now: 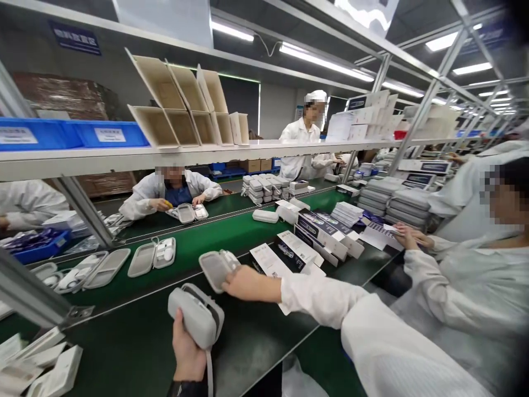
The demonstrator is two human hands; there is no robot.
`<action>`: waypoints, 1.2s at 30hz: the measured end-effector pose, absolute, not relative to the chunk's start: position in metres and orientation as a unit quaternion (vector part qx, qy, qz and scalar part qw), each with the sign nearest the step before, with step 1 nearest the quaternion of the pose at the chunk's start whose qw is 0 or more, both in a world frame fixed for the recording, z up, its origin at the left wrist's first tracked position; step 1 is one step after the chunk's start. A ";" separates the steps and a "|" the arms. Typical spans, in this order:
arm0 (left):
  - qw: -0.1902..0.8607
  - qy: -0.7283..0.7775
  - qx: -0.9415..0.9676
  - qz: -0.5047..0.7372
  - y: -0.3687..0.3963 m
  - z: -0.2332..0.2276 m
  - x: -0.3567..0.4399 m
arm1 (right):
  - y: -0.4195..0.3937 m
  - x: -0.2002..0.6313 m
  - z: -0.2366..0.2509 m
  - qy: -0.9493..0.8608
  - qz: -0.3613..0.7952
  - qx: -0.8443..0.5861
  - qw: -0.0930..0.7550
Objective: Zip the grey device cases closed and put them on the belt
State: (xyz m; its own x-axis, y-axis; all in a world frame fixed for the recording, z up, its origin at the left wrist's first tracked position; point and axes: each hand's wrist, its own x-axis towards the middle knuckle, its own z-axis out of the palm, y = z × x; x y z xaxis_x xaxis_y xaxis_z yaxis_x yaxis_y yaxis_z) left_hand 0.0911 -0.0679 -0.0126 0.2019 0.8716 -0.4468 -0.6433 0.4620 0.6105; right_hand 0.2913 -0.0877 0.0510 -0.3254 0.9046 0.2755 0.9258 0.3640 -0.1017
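My left hand [188, 350] is at the bottom centre, shut around a closed grey zip case [196, 314] held upright above the dark green table [136, 353]; its strap hangs down past my wrist. My right hand [243, 284], in a white sleeve, reaches out to the left. It grips the edge of an open grey case [215, 267] at the near edge of the green conveyor belt [215, 237]. White parts show inside that case.
More open cases [151, 256] lie on the belt to the left. Printed boxes and leaflets [314, 234] lie to the right, with case stacks [397, 204] behind. A co-worker in white sits at right [475, 275]; others work across the belt. A metal shelf strut [37, 298] crosses at left.
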 end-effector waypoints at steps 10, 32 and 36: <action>0.785 0.340 0.201 0.477 -0.056 -0.003 0.078 | -0.167 0.262 0.022 -0.642 0.200 -0.605 0.427; 0.884 0.215 0.187 0.371 -0.074 0.030 0.086 | -0.161 0.278 0.045 -0.490 0.331 -0.579 0.561; 0.954 0.076 0.277 0.085 -0.093 0.006 0.054 | -0.143 0.281 0.062 -0.588 0.381 -0.512 0.498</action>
